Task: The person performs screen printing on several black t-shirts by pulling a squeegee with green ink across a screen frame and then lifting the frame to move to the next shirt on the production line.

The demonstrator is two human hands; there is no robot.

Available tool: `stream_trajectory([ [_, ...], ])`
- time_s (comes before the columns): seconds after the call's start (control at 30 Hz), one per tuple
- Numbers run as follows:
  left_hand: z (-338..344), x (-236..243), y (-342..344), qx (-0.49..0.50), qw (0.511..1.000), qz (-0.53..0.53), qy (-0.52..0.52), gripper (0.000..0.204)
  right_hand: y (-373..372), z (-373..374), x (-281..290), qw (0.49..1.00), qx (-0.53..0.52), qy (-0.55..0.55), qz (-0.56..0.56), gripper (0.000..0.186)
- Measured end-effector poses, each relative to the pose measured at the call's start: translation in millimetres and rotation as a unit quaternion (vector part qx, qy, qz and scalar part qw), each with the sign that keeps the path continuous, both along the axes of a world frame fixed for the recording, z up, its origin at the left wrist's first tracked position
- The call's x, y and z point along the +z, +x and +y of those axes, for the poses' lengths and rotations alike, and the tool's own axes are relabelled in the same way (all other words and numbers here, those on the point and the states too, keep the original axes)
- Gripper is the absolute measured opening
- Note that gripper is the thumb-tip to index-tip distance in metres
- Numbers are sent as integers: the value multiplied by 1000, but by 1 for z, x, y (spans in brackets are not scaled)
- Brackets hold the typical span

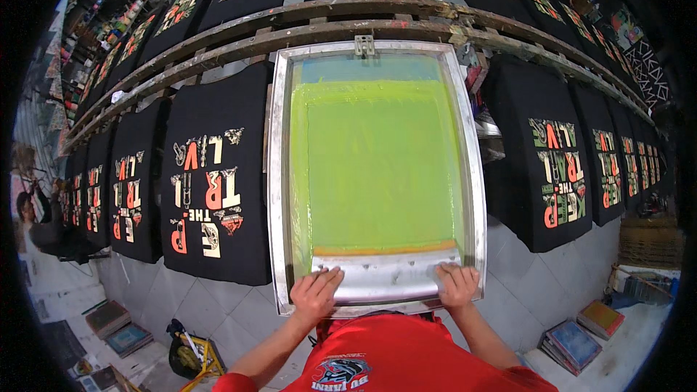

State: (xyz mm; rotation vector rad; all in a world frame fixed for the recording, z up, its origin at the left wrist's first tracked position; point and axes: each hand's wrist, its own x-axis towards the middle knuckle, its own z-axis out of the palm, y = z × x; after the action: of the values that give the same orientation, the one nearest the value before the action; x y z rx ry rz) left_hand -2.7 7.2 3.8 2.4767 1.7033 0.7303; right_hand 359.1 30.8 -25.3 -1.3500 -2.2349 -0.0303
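A screen printing frame (475, 196) with pale metal edges lies in front of me, its mesh (377, 167) covered in bright yellow-green ink. Across the near end of the mesh rests a wide squeegee (385, 276) with a silver metal holder and an orange blade edge. Its left end is gripped by my left hand (317, 295), fingers curled over the metal. My right hand (458, 285) holds the other end the same way, close to the frame's right side. A metal hinge clamp (364, 46) sits at the frame's far edge. Whatever lies under the screen is hidden.
Black printed shirts (210, 250) run in a row to the left, with more black shirts (541, 229) to the right. Wooden rails (290, 23) cross behind the frame. Stacked screens (571, 345) and a yellow metal stand (202, 363) are on the floor. Another person (45, 221) is far left.
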Motion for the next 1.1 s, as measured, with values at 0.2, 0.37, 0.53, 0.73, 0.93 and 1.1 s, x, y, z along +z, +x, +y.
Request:
stream_trajectory([
  [0.2,127,-24,-19,13,996,-12,92,44,-19,137,-9,1000,24,3,5,31],
  [0.37,255,-26,-37,20,992,-10,127,42,-41,272,-6,999,36,15,3,35],
  [0.53,403,35,-41,74,980,110,-151,46,-31,431,27,993,54,-30,-102,32],
  [0.73,447,56,-98,14,977,109,-183,63,-78,474,93,944,94,-221,-227,56],
  [0.93,236,94,-44,34,977,125,-169,39,-17,254,104,977,115,-127,-124,24],
  [1.1,31,57,-17,-47,997,10,-58,30,1,42,68,991,88,-70,-69,30],
])
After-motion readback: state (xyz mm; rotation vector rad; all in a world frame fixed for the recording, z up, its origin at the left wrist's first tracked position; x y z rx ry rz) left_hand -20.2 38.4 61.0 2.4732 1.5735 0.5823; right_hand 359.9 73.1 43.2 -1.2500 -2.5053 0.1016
